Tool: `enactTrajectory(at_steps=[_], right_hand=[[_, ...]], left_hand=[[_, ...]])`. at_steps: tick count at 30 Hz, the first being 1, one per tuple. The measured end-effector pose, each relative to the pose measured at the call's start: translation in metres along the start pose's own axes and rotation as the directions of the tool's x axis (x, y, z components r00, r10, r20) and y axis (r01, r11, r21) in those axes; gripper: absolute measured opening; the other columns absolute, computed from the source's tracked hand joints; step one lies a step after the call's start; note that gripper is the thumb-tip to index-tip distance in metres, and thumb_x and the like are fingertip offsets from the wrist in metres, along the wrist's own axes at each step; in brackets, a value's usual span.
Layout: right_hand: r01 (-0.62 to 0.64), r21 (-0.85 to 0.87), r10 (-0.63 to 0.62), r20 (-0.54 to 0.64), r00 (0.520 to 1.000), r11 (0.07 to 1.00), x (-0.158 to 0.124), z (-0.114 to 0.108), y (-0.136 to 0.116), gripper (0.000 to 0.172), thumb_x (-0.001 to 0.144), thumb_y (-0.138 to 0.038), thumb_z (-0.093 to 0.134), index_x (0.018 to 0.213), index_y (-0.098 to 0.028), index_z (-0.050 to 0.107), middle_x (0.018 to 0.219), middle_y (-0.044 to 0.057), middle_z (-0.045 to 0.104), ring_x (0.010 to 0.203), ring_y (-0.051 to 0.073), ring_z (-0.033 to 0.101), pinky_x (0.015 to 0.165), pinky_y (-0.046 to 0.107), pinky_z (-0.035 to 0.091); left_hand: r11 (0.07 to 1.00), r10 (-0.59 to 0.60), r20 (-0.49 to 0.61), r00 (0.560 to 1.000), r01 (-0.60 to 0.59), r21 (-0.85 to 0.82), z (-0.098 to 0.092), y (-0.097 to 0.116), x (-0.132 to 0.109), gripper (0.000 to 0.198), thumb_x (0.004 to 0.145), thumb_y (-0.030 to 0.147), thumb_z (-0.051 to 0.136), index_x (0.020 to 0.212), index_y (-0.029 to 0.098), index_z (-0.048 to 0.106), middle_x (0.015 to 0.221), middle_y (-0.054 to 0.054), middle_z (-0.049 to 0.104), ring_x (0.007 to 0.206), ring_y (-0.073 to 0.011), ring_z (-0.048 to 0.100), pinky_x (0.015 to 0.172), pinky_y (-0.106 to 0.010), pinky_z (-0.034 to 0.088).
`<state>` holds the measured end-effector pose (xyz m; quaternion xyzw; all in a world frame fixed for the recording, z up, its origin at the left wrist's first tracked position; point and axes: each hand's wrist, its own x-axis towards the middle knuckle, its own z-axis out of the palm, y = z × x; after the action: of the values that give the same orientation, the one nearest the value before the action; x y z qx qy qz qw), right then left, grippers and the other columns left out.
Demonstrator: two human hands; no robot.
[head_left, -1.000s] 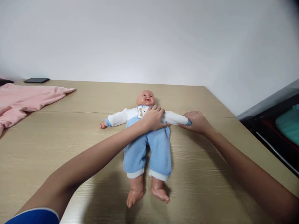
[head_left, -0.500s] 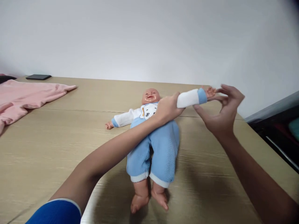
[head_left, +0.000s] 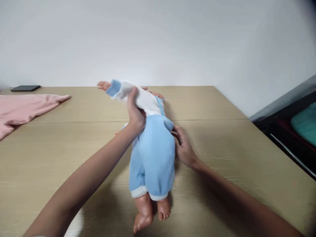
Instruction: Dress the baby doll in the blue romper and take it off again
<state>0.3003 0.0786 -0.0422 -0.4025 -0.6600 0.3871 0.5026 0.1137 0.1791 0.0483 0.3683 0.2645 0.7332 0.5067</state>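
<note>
A baby doll (head_left: 153,154) in blue pants and a white top with blue cuffs lies turned onto its side, feet toward me. Its head is mostly hidden behind its raised arm and shoulder. My left hand (head_left: 136,113) is closed on the doll's upper body at the white sleeve (head_left: 145,98), thumb over the fabric. One doll arm points up and left across it. At the doll's back, my right hand (head_left: 184,146) has its curled fingers on the waist edge of the blue pants (head_left: 160,148); its thumb is hidden.
The doll lies on a wooden table (head_left: 222,148) with a seam across it. A pink cloth (head_left: 27,108) is spread at the left, and a dark phone-like slab (head_left: 26,88) lies behind it. Past the right edge stands a black object (head_left: 276,131) with teal fabric (head_left: 306,121).
The doll has been rolled from its back onto its side, its arm swinging from right to left. My right hand has moved from the doll's hand down to its waist.
</note>
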Motion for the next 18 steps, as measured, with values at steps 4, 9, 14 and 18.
enactTrajectory(at_steps=[4, 9, 14, 18], right_hand=[[0.088, -0.009, -0.088, 0.027, 0.996, 0.996, 0.008, 0.024, -0.005, 0.042, 0.107, -0.056, 0.071, 0.141, -0.033, 0.063, 0.139, 0.008, 0.069, 0.13, 0.026, 0.067, 0.118, 0.049, 0.056], [0.123, -0.003, -0.123, 0.037, 0.992, 0.992, 0.022, 0.045, -0.01, 0.044, 0.104, -0.052, 0.078, 0.141, -0.033, 0.063, 0.134, 0.008, 0.071, 0.125, 0.027, 0.069, 0.114, 0.049, 0.056], [0.152, -0.069, -0.148, 0.049, 0.988, 0.986, 0.034, 0.055, -0.013, 0.032, 0.102, -0.046, 0.08, 0.127, -0.028, 0.07, 0.116, 0.006, 0.071, 0.111, 0.025, 0.066, 0.102, 0.045, 0.054], [0.182, -0.078, -0.175, 0.086, 0.981, 0.98, 0.042, 0.061, -0.014, 0.025, 0.1, -0.047, 0.082, 0.107, -0.026, 0.071, 0.104, 0.003, 0.066, 0.1, 0.022, 0.063, 0.096, 0.041, 0.052]], left_hand=[[0.993, 0.016, -0.041, 0.999, -0.02, -0.112, -0.034, 0.015, -0.001, 0.042, 0.095, 0.07, 0.068, 0.103, 0.029, 0.071, 0.109, -0.003, 0.082, 0.119, -0.0318, 0.077, 0.094, -0.044, 0.064], [0.993, -0.005, 0.019, 1.0, 0.008, -0.119, -0.071, 0.026, -0.005, 0.041, 0.096, 0.069, 0.068, 0.108, 0.03, 0.076, 0.117, -0.003, 0.082, 0.139, -0.0363, 0.066, 0.106, -0.05, 0.06], [1.0, 0.017, -0.005, 1.0, -0.017, -0.018, -0.1, 0.027, -0.004, 0.042, 0.099, 0.071, 0.062, 0.108, 0.033, 0.075, 0.119, 0.002, 0.082, 0.145, -0.035, 0.059, 0.114, -0.052, 0.055], [1.0, -0.006, -0.012, 1.0, 0.007, 0.01, -0.115, 0.027, -0.002, 0.04, 0.1, 0.071, 0.059, 0.111, 0.035, 0.073, 0.118, 0.008, 0.083, 0.152, -0.0336, 0.052, 0.121, -0.052, 0.05]])
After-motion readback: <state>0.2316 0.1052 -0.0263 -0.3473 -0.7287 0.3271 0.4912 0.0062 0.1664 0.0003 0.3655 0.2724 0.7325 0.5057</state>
